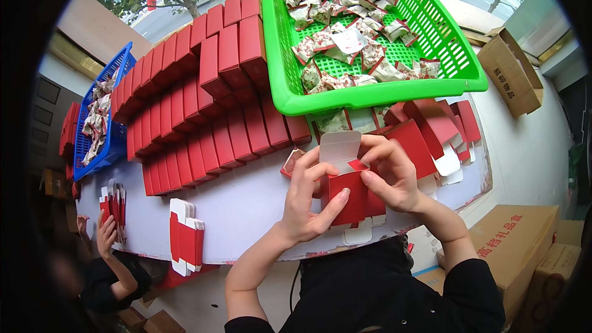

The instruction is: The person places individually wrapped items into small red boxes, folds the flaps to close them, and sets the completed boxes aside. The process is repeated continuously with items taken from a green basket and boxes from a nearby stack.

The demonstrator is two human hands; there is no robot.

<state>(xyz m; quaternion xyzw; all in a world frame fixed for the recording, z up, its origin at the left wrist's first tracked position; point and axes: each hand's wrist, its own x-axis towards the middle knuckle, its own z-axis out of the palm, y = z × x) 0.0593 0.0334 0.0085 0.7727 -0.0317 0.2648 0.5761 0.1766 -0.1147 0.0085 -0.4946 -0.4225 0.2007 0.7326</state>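
Between both hands is a small red cardboard box (347,194) with its white-lined lid flap standing up. My left hand (310,199) grips its left side, thumb across the red front. At the top right corner, my right hand (388,171) pinches a small red side flap, thumb and fingers close to the opening. The inside of the box is mostly hidden by the flaps and fingers. Below and behind it lie flat red-and-white carton blanks (358,235), partly covered. A small patterned packet (291,163) lies just left of my left hand.
Stacked red boxes (203,129) form a wall at left. A green plastic basket (370,97) holds wrapped packets; a blue basket (104,152) holds more. Folded blanks (187,238) sit at the table's front edge. A co-worker's hand (106,233) handles blanks. Cardboard cartons (513,240) stand at right.
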